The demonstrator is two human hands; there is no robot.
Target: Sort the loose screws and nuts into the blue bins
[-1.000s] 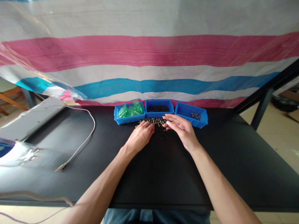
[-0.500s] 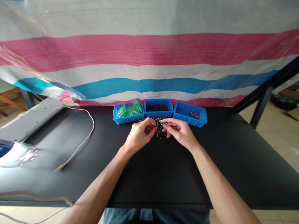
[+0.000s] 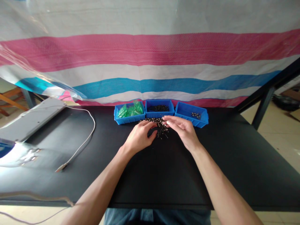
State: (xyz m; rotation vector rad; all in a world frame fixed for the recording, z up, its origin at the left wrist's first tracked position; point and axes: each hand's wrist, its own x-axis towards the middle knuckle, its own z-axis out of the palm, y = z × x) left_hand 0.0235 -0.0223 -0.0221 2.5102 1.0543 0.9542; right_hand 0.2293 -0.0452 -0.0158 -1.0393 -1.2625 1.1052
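Note:
A loose pile of small dark and metallic screw-like pieces (image 3: 162, 128) lies on the black table. My left hand (image 3: 140, 137) is at the pile's left side, fingers curved and thumb apart from them, with nothing visible between. On the right, my right hand (image 3: 184, 130) has its fingers stretched out over the pile's edge; nothing shows in it. Just beyond stand three blue bins: the left bin (image 3: 128, 119) holds green plastic bags, the middle bin (image 3: 159, 114) dark screw-like pieces, and the right bin (image 3: 199, 122) a few small metallic parts.
A white cable (image 3: 82, 144) with a plug end curves across the table's left side. Behind it lies a long grey metal panel (image 3: 35, 117). A clear plastic bag (image 3: 21, 156) rests at the left edge. Striped sheeting (image 3: 140, 50) hangs behind, and a black frame post (image 3: 263, 106) stands right.
The thumb and fingers of my left hand have moved apart. My right hand's fingers have straightened and lifted slightly, uncovering more of the pile.

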